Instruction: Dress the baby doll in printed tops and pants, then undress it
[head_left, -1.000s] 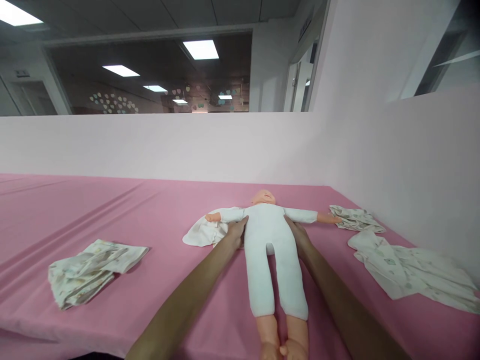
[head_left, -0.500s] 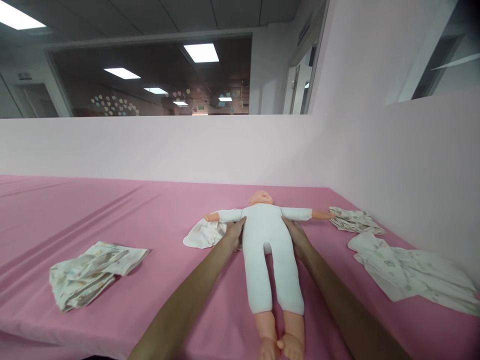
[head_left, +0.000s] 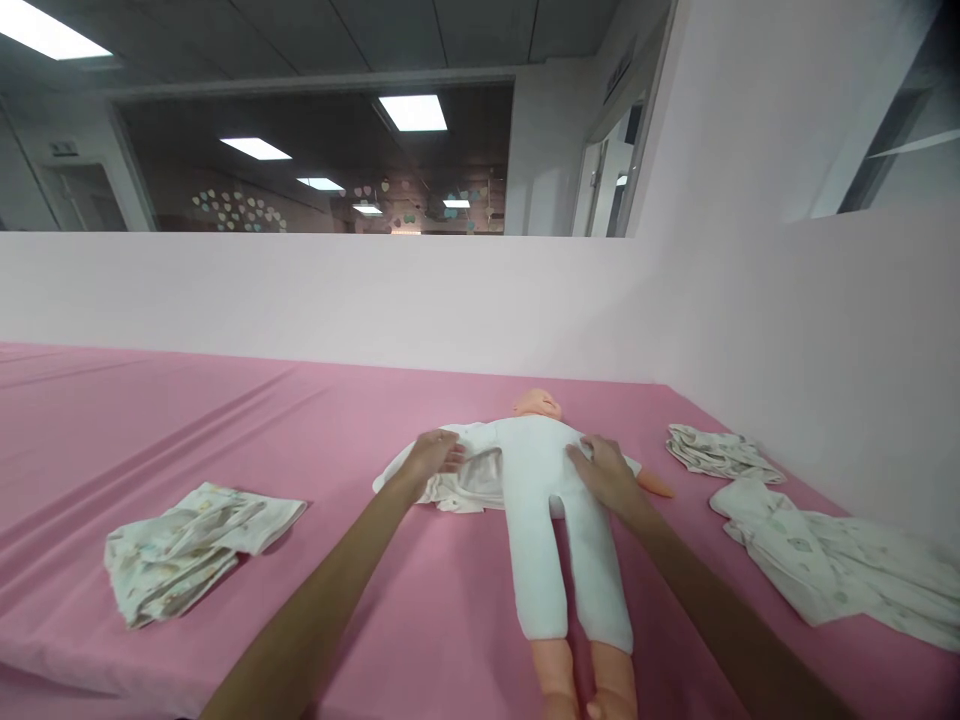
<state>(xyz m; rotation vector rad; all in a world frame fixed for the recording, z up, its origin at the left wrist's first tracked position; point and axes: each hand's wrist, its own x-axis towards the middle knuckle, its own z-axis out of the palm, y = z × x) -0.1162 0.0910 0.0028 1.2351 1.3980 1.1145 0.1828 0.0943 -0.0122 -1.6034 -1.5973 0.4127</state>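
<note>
A baby doll (head_left: 551,500) with a white cloth body lies on its back on the pink table cover (head_left: 225,440), head towards the wall. My left hand (head_left: 433,455) rests on a white garment (head_left: 450,480) spread beside and under the doll's left side, fingers curled over its edge near the doll's arm. Resting flat on the doll's right side at the hip is my right hand (head_left: 607,472), its fingers stretched out. The doll's bare legs reach the bottom edge of the view.
A folded patterned cloth (head_left: 191,545) lies at the left. A small crumpled patterned piece (head_left: 712,452) and a larger patterned garment (head_left: 825,565) lie at the right beside the pale pink wall (head_left: 825,350). A low partition runs along the back.
My left hand moved left from the doll's side onto the white garment and lifted its edge over the doll's arm. My right hand shifted onto the doll's hip. The view moved slightly.
</note>
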